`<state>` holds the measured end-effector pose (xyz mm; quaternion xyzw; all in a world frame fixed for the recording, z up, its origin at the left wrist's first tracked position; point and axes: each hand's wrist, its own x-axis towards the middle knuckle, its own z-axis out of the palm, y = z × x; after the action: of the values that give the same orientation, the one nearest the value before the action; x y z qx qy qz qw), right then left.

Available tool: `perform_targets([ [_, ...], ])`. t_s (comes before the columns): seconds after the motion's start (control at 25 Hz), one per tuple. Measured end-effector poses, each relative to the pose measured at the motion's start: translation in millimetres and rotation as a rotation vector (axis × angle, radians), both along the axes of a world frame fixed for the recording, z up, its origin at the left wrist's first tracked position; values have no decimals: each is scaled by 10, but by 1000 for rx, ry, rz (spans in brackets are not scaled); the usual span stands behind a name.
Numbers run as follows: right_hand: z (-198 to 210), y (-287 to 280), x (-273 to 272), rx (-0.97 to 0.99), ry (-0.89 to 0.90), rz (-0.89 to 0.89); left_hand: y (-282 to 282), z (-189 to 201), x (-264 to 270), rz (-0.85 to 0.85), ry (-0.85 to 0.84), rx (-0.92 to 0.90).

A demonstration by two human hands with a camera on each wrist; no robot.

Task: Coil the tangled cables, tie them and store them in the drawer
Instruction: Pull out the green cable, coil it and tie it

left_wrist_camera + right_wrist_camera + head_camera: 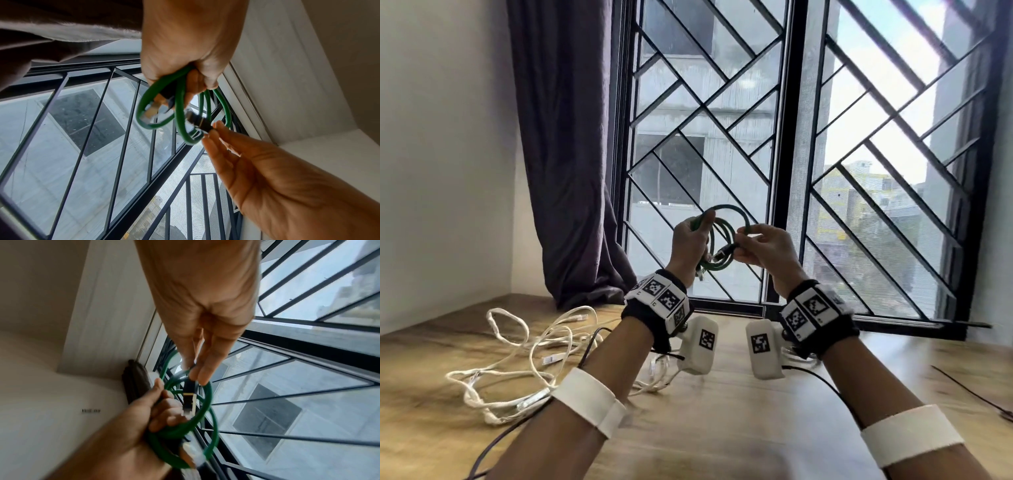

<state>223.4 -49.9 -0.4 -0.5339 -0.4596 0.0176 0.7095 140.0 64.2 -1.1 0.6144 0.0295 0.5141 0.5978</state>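
Note:
A green network cable (726,236) hangs in a small coil of several loops, raised in front of the window. My left hand (690,240) grips one side of the coil (179,104) in its fist, and one plug (151,108) dangles below the fingers. My right hand (763,246) pinches the black boot of the other plug (189,394) between fingertips at the coil's right side. A tangle of white cables (524,363) lies on the wooden table (722,428) at the left. No drawer is in view.
A thin black cable (976,394) lies on the table at the right. A dark curtain (571,154) hangs at the left of the barred window (791,137). White walls (441,137) close the left corner.

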Motion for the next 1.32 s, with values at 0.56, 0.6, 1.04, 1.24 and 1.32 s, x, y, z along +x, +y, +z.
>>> perform_targets([
  [0.56,-128,177,51,-98,-323,-102,96,-4,-112,-345,41,-142],
  [0.6,-118,162,54,-100,-376,-159,97,-11,-118,-342,45,-143],
  [1.04,10,-85,200,-516,-581,-287,-52,-29,-76,-314,258,-67],
  [1.24,-64,-220,239,-410,-249,183,-54,-47,-69,-375,292,-89],
  [1.32,-78,-258,256,-403,-220,287,-78,-86,-33,-405,326,-88],
])
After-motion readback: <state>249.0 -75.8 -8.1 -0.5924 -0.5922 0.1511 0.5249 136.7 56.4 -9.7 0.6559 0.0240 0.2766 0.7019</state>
